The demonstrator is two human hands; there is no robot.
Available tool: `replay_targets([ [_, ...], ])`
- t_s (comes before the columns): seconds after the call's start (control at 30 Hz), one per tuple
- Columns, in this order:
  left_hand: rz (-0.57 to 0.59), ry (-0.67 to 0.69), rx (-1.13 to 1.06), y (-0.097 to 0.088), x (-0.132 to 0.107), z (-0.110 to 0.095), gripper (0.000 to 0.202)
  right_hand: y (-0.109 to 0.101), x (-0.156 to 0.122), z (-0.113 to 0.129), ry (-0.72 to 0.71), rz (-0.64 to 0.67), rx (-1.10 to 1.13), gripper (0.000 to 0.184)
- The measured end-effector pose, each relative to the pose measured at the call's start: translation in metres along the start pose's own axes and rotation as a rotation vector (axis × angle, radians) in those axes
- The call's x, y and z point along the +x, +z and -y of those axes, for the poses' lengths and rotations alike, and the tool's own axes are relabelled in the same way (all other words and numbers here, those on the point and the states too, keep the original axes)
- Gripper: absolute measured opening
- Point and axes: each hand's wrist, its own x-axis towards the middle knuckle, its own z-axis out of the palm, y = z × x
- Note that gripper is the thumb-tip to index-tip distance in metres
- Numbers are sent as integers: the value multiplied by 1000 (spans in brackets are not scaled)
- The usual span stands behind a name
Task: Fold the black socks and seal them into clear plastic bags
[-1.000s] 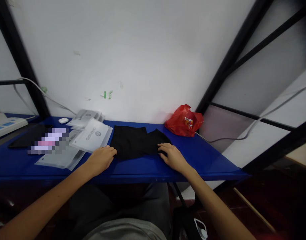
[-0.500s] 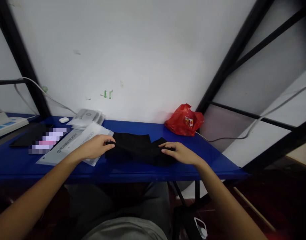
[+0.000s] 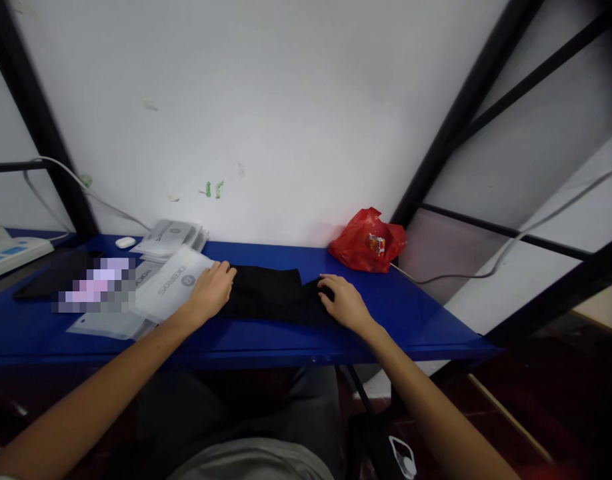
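Observation:
A black cloth (image 3: 273, 297) lies folded into a narrow band on the blue table (image 3: 416, 313), in front of me. My left hand (image 3: 212, 291) rests on its left end, thumb and fingers drawn together at the far corner. At the right end, my right hand (image 3: 343, 305) has its fingers curled down onto the fabric. Both hands appear closed on the cloth's corners and press it onto the table.
Flat white plastic packets (image 3: 169, 287) lie just left of the cloth, with more stacked (image 3: 171, 235) by the wall beside a small white mouse (image 3: 125, 242). A red plastic bag (image 3: 369, 241) sits at the back right. Black frame bars (image 3: 461, 113) rise on both sides.
Both hands lifted the near edge of the cloth and carried it away from me over the rest. The cloth now lies narrower, with the hands at its far corners.

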Motion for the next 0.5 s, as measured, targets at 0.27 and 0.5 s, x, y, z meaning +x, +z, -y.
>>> replay_targets([
  [0.27, 303, 202, -197, -14, -32, -5, 55, -16, -25, 8, -171, 290, 23, 53],
  [0.5, 291, 227, -107, -12, -32, -1, 41, -5, -25, -7, -169, 213, -6, 35],
])
